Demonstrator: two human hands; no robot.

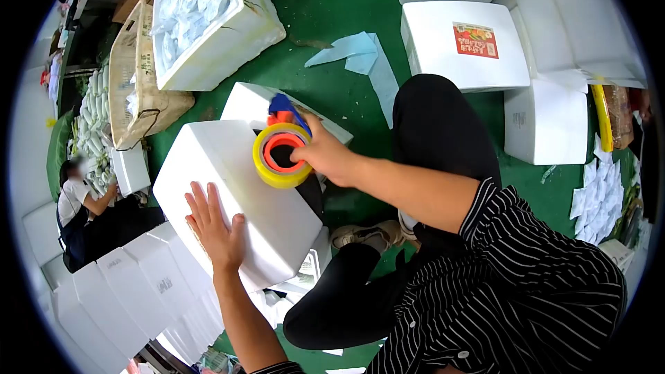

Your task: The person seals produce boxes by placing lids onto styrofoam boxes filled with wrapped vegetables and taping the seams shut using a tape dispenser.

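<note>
1. Clearly, we see our left hand (216,228) spread wide, palm down, on the white foam box (215,145) left of the frame's centre.
2. Our right hand (329,156), near the middle, is closed around a tape dispenser (280,105) with a blue part and a yellow-and-red tape roll (263,170).
3. We find the roll over the box's upper-right edge; we cannot tell whether they touch.
4. Just behind, towards the top, we see a second white box (242,97).
5. At upper left we have a foam container (201,69) filled with clear bags (197,10), beside a beige crate (128,100).
6. At upper right we see a white carton (429,45) bearing a red label (476,40).
7. At top centre, blue sheets (357,48) lie on our green floor (315,10).
8. At far left we notice another person (73,201), seated.
</note>
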